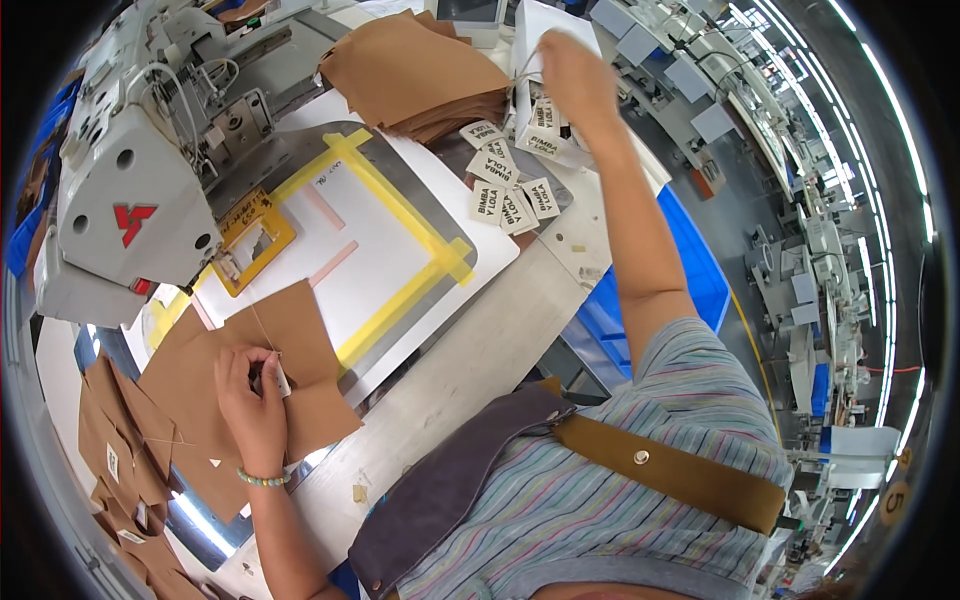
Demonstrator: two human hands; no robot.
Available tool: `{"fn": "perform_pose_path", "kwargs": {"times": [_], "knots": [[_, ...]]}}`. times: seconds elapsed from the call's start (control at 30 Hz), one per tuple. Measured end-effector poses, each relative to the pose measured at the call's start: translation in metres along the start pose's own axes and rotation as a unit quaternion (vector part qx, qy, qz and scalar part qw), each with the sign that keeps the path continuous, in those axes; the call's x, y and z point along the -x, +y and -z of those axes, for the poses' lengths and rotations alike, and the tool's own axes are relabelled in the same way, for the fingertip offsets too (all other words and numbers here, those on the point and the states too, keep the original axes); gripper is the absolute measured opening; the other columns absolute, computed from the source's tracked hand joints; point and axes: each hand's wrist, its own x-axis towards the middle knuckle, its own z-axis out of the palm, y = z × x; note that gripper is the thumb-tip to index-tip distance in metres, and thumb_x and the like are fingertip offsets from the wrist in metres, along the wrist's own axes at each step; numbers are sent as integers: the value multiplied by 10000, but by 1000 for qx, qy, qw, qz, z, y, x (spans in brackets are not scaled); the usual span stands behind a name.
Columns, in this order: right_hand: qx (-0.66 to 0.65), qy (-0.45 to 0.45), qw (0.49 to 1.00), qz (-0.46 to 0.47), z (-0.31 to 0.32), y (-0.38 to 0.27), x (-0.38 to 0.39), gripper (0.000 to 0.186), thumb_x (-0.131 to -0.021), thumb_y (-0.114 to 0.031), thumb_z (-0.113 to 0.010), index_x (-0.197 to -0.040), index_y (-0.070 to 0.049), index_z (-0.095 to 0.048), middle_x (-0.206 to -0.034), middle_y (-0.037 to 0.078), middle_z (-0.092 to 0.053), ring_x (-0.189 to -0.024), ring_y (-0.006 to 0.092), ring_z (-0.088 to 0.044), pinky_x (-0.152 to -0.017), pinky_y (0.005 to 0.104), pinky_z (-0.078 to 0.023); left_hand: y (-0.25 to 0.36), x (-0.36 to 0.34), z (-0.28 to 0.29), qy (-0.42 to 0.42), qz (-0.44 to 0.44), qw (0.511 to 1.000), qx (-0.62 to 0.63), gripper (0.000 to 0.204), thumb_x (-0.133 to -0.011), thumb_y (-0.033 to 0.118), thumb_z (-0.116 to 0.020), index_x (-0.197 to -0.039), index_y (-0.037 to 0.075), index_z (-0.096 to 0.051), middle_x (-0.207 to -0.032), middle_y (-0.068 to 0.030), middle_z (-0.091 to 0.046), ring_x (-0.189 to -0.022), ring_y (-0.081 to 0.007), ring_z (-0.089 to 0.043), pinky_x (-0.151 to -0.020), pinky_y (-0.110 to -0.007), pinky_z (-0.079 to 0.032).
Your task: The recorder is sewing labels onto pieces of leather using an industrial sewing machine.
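My left hand [250,400] rests on a brown fabric piece [320,400] at lower left, its fingers curled closed at a small white label [283,382] with a thread by it. My right hand [577,82] is at the top over a white box [560,20] of printed labels; it is blurred and its fingertips are hard to make out. Loose printed labels [490,200] lie below the box, beside a stack of brown pieces [415,75].
A sewing machine [140,210] stands upper left, over a white template [380,280] edged with yellow tape. More brown pieces [115,450] lie at left. A blue bin [705,270] sits off the table's right edge; workstations [800,300] line the floor beyond.
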Motion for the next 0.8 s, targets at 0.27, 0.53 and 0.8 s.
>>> {"fn": "perform_pose_path", "kwargs": {"times": [0.27, 0.53, 0.8], "knots": [[-182, 198, 963, -34, 56, -3, -50, 167, -1058, -126, -629, -1201, -56, -681, -1133, 135, -795, -881, 268, -750, -814, 371, -578, 3, 0, 2, -3, 17, 1000, 6, 60, -950, -32, -714, -952, -26, -654, -980, -118, -622, -932, -292, -605, -828, -378, -496], [-450, 119, 884, -40, 55, -21, -63, 206, -1110, -141, -595, -1234, -21, -707, -1150, 59, -779, -944, 139, -714, -820, 303, -559, 2, 0, 3, 0, 17, 1000, 3, 47, -951, -24, -705, -950, -26, -657, -975, -122, -624, -945, -305, -608, -842, -389, -497], [-397, 163, 903, -8, 76, -17, -84, 185, -1101, -125, -618, -1195, -1, -720, -1171, 66, -755, -1067, 132, -689, -991, 318, -563, 4, 0, 3, 0, 19, 1000, 7, 48, -943, -24, -708, -956, -25, -662, -975, -123, -627, -947, -307, -606, -843, -393, -494]]}}
